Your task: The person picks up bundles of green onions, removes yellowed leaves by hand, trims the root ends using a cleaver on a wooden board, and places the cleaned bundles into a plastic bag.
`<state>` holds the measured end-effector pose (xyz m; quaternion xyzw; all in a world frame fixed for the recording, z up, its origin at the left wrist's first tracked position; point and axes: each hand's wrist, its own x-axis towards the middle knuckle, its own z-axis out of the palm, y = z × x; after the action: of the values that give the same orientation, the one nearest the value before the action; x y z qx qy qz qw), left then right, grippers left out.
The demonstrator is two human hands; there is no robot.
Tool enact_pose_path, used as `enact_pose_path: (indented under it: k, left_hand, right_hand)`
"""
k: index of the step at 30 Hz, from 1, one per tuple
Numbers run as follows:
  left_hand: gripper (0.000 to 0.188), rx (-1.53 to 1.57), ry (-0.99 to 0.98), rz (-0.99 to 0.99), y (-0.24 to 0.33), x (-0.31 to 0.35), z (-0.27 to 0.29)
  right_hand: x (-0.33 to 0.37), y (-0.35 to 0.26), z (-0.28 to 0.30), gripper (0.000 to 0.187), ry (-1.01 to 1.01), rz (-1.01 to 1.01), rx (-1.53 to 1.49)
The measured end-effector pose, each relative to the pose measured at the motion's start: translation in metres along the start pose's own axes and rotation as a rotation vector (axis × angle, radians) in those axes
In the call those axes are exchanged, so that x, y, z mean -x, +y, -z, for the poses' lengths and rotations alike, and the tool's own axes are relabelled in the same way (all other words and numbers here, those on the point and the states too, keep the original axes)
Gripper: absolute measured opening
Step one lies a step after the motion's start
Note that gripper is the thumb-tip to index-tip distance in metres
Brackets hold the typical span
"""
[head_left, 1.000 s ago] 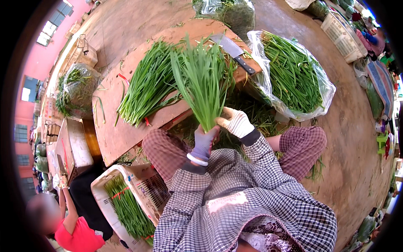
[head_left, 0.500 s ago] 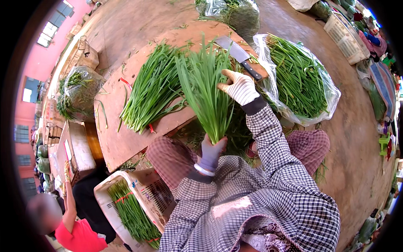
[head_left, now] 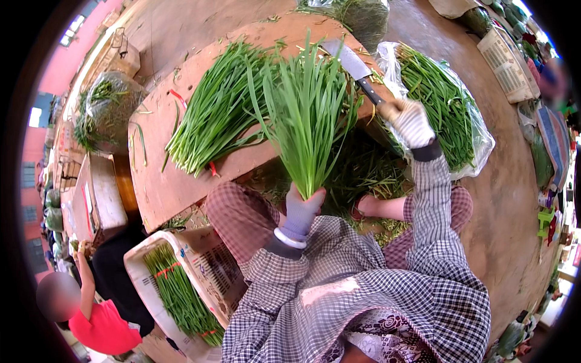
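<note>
Gathered by the white stem ends, a bunch of garlic chives [head_left: 305,130] fans upward from my gloved left hand [head_left: 302,212], which is closed round it. My gloved right hand [head_left: 410,123] is at the near edge of the plastic bag, its fingers curled together and slightly blurred. What it holds, if anything, I cannot make out. Just beyond its fingertips lies the black handle of a cleaver [head_left: 353,68] on the wooden board [head_left: 181,196]. A larger pile of chives [head_left: 218,112] rests on the board to the left. More chives [head_left: 439,109] fill the clear bag [head_left: 482,142] at right.
Left of my knee stands a white plastic crate [head_left: 136,254] with banded chive bundles [head_left: 178,290]. Red ties [head_left: 213,169] lie on the board. Leaf scraps [head_left: 369,163] litter the floor below. A person in a pink shirt [head_left: 106,327] works at far left.
My right hand has moved right, from beside the bunch's leaves to the bag's edge. The left hand keeps its grip on the bunch.
</note>
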<state>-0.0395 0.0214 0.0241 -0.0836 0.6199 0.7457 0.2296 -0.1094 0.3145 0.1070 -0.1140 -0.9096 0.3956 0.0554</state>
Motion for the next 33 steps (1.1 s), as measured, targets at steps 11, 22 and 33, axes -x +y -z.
enact_pose_path:
  k: [11,22,33]
  left_hand:
    - [0.066,-0.262,-0.069,-0.279,-0.005,-0.015,0.004]
    - [0.040,0.527,-0.347,0.189,0.003,-0.001,0.004]
    - [0.029,0.156,-0.126,0.027,-0.009,0.003,0.002]
  right_hand:
    - [0.075,-0.053,-0.136,0.056,-0.237,-0.014,-0.364]
    - [0.079,-0.040,-0.134,0.041,-0.210,-0.040,-0.601]
    - [0.050,-0.027,-0.140,0.054,-0.235,-0.014,-0.137]
